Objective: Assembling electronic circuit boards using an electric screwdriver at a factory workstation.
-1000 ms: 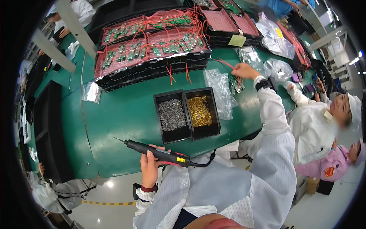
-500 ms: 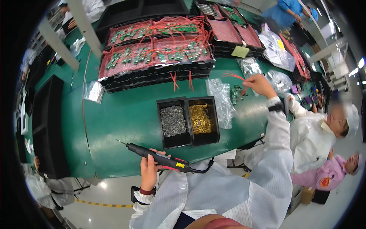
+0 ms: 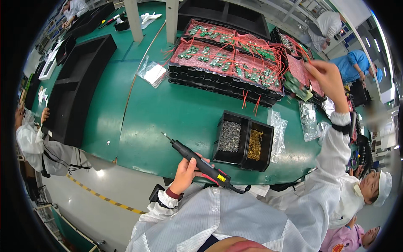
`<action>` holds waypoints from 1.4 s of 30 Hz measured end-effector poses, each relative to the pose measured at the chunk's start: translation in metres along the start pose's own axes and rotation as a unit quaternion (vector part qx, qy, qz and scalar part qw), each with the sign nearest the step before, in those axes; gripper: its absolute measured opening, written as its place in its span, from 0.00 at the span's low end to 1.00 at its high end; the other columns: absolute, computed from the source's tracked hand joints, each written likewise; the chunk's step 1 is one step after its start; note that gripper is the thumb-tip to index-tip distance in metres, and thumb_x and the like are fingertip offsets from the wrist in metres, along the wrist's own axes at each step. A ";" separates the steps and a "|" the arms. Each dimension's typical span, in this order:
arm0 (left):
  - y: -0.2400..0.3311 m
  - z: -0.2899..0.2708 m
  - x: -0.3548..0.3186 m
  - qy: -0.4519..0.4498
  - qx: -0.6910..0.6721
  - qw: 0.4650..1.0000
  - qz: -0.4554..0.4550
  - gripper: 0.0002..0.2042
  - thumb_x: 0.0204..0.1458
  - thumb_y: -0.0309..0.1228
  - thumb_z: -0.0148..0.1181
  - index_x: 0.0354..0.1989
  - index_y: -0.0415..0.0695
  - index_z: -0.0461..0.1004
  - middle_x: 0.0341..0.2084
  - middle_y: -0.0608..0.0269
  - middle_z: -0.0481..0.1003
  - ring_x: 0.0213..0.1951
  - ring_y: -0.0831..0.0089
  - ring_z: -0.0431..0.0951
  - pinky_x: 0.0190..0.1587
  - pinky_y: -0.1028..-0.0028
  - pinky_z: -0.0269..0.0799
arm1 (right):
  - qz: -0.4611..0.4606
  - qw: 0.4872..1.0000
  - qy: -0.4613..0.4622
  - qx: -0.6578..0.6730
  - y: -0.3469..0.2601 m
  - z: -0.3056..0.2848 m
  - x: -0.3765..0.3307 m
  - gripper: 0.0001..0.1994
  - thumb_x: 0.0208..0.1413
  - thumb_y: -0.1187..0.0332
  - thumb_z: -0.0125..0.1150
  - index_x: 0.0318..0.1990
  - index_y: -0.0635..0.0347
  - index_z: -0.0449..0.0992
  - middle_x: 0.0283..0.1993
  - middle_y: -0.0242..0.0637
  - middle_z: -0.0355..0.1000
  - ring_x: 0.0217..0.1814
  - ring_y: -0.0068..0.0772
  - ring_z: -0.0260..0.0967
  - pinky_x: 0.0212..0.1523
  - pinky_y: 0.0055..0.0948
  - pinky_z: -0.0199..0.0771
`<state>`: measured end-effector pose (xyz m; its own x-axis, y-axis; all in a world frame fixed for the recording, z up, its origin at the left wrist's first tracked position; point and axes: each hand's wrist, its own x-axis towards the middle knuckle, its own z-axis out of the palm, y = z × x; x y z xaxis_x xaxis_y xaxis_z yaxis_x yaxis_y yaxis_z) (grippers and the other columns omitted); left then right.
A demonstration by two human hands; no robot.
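My left hand (image 3: 184, 171) grips a black and red electric screwdriver (image 3: 197, 161) over the near edge of the green table (image 3: 168, 113), its bit pointing up and left. My right hand (image 3: 329, 82) is raised at the far right and holds a small green circuit board (image 3: 297, 86) above the stacked trays. Just right of the screwdriver stand two black bins, one (image 3: 231, 136) with grey screws and one (image 3: 254, 145) with brass parts.
Stacked black trays (image 3: 226, 63) of green boards with red wires fill the far side. Clear plastic bags (image 3: 278, 134) lie by the bins. Empty black trays (image 3: 79, 84) sit at the left. Other people in white coats work at the left and lower right.
My right hand has lifted off the table's right side and now holds a green board up over the trays. The view has swung left. The screwdriver hand has stayed put.
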<state>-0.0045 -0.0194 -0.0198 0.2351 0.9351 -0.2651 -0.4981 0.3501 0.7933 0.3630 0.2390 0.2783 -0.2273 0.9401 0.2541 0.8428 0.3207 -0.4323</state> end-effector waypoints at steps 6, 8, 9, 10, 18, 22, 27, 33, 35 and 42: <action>-0.003 -0.001 0.003 -0.004 -0.024 1.000 0.005 0.20 0.73 0.45 0.42 0.58 0.39 0.61 0.52 0.45 0.76 0.54 0.44 0.81 0.52 0.49 0.83 | -0.115 0.992 0.004 0.059 -0.065 0.091 0.095 0.17 0.62 0.57 0.67 0.45 0.66 0.85 0.33 0.38 0.84 0.35 0.24 0.82 0.39 0.24 0.79; -0.001 -0.001 0.003 -0.007 -0.023 1.000 0.007 0.20 0.73 0.45 0.42 0.58 0.39 0.61 0.52 0.45 0.76 0.54 0.43 0.81 0.53 0.49 0.83 | -0.125 0.989 0.008 0.075 -0.082 0.127 0.118 0.15 0.61 0.59 0.67 0.44 0.64 0.86 0.33 0.41 0.84 0.33 0.24 0.82 0.38 0.24 0.79; -0.001 -0.001 0.002 -0.016 -0.024 1.000 0.006 0.20 0.72 0.46 0.43 0.58 0.39 0.61 0.52 0.45 0.76 0.54 0.43 0.80 0.53 0.48 0.82 | -0.121 0.988 0.001 0.095 -0.088 0.145 0.127 0.15 0.61 0.60 0.68 0.44 0.64 0.86 0.33 0.41 0.84 0.33 0.24 0.82 0.38 0.25 0.79; -0.001 -0.001 0.001 -0.017 -0.026 0.999 0.008 0.21 0.72 0.47 0.44 0.58 0.39 0.61 0.52 0.45 0.76 0.54 0.43 0.80 0.53 0.48 0.82 | -0.129 0.987 -0.004 0.097 -0.095 0.162 0.134 0.15 0.60 0.60 0.68 0.44 0.64 0.86 0.33 0.41 0.84 0.33 0.25 0.83 0.38 0.25 0.80; -0.008 -0.007 0.003 -0.029 -0.028 0.999 0.000 0.21 0.72 0.47 0.45 0.58 0.41 0.62 0.52 0.48 0.76 0.55 0.47 0.80 0.53 0.50 0.83 | -0.134 0.976 -0.094 0.144 -0.115 0.229 0.159 0.14 0.61 0.61 0.67 0.41 0.64 0.86 0.32 0.39 0.83 0.33 0.28 0.82 0.40 0.28 0.79; -0.005 -0.008 0.003 -0.033 -0.022 0.999 -0.007 0.20 0.72 0.45 0.44 0.59 0.40 0.62 0.53 0.48 0.76 0.55 0.48 0.80 0.53 0.52 0.83 | -0.131 0.979 -0.111 0.109 -0.107 0.238 0.170 0.13 0.61 0.61 0.66 0.41 0.63 0.86 0.31 0.40 0.83 0.33 0.29 0.81 0.41 0.29 0.78; 0.000 -0.003 0.003 -0.039 -0.029 0.999 -0.017 0.20 0.72 0.45 0.44 0.59 0.40 0.61 0.53 0.47 0.75 0.56 0.47 0.80 0.54 0.52 0.82 | -0.103 0.964 -0.162 0.185 -0.077 0.265 0.178 0.18 0.65 0.61 0.65 0.51 0.68 0.81 0.44 0.41 0.83 0.40 0.23 0.81 0.41 0.24 0.81; -0.004 -0.002 0.001 -0.051 -0.041 0.998 -0.013 0.20 0.72 0.44 0.46 0.59 0.39 0.61 0.54 0.46 0.75 0.56 0.46 0.79 0.54 0.51 0.82 | -0.143 0.983 -0.006 0.115 -0.071 0.216 0.120 0.22 0.63 0.54 0.64 0.55 0.64 0.79 0.44 0.48 0.82 0.42 0.36 0.82 0.45 0.33 0.79; -0.003 -0.006 -0.002 -0.056 -0.049 0.997 -0.007 0.20 0.72 0.43 0.46 0.59 0.39 0.60 0.54 0.46 0.75 0.56 0.44 0.79 0.53 0.51 0.83 | -0.126 0.972 -0.057 0.191 -0.106 0.179 0.049 0.18 0.62 0.57 0.64 0.51 0.62 0.81 0.40 0.45 0.81 0.39 0.35 0.80 0.42 0.34 0.79; 0.028 0.026 -0.005 -0.173 -0.021 0.971 0.162 0.20 0.67 0.35 0.57 0.58 0.34 0.61 0.51 0.44 0.76 0.54 0.53 0.81 0.57 0.55 0.78 | -0.103 0.912 -0.352 0.184 -0.122 0.168 -0.196 0.37 0.54 0.49 0.69 0.63 0.69 0.67 0.41 0.53 0.77 0.38 0.58 0.78 0.39 0.47 0.79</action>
<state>0.0018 -0.0156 0.0179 0.3238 0.9247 0.2003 -0.6241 0.0496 0.7798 0.2230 0.0349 0.1361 -0.7281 0.6554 -0.2008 0.5562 0.3937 -0.7319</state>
